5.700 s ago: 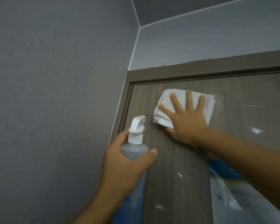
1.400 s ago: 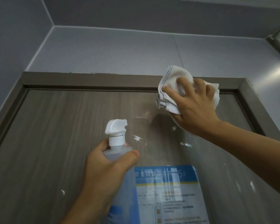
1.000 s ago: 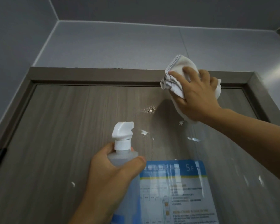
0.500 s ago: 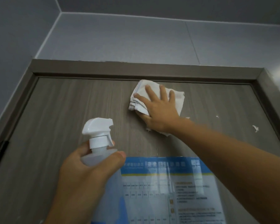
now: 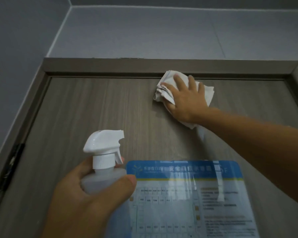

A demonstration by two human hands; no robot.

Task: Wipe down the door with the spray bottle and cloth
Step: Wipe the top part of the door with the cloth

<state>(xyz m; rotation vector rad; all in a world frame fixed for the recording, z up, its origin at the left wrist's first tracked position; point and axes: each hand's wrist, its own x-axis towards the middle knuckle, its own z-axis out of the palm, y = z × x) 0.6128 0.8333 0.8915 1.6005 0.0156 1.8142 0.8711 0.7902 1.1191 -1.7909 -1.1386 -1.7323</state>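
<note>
The brown wood-grain door [image 5: 96,114] fills the view below its frame. My right hand [image 5: 186,98] presses a crumpled white cloth [image 5: 163,91] flat against the door's upper part, just under the top frame, with its fingers spread and straight. My left hand [image 5: 86,200] grips a clear spray bottle [image 5: 101,179] by the neck at the lower left. Its white trigger head [image 5: 101,141] points right, toward the door.
A laminated blue-and-white notice [image 5: 187,200] is stuck on the door below the cloth. The door frame [image 5: 144,66] runs along the top and both sides, with a dark hinge [image 5: 12,165] at the left. Grey walls meet above and to the left.
My right hand has slid the cloth up and to the right, from the door's upper middle to just under the top frame. The bottle stays in my left hand.
</note>
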